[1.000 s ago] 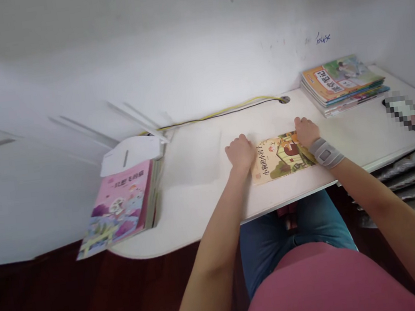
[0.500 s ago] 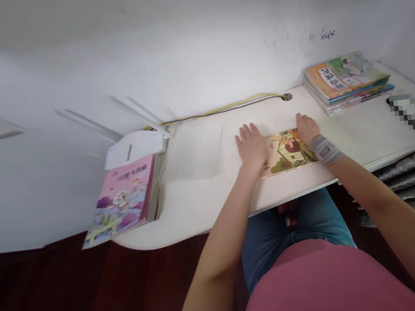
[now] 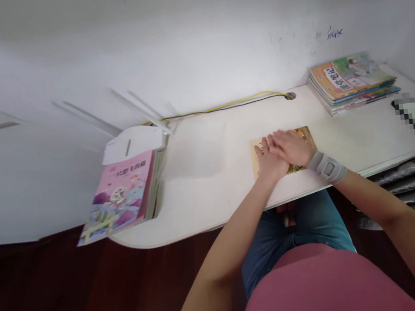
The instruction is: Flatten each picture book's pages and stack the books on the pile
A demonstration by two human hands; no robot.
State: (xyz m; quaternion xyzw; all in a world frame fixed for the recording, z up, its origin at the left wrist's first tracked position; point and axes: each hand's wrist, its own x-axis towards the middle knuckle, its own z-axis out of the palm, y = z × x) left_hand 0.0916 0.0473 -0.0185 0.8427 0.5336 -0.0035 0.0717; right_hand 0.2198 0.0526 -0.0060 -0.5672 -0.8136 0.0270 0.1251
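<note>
A thin yellow picture book (image 3: 308,134) lies flat on the white desk (image 3: 210,175) in front of me. My left hand (image 3: 269,162) rests flat on the book's left part, fingers stretched out. My right hand (image 3: 291,146) lies over it and across the cover, fingers also extended, with a grey band (image 3: 327,167) on the wrist. Both hands hide most of the cover.
A stack of books topped by a pink one (image 3: 122,196) overhangs the desk's left edge, with a white router (image 3: 133,140) behind it. Another book stack (image 3: 353,82) sits at the far right by the wall. A yellow and black cable (image 3: 224,107) runs along the back.
Both hands have come together from the book's two ends onto its middle, opening from closed fingers to flat palms. The view has shifted slightly.
</note>
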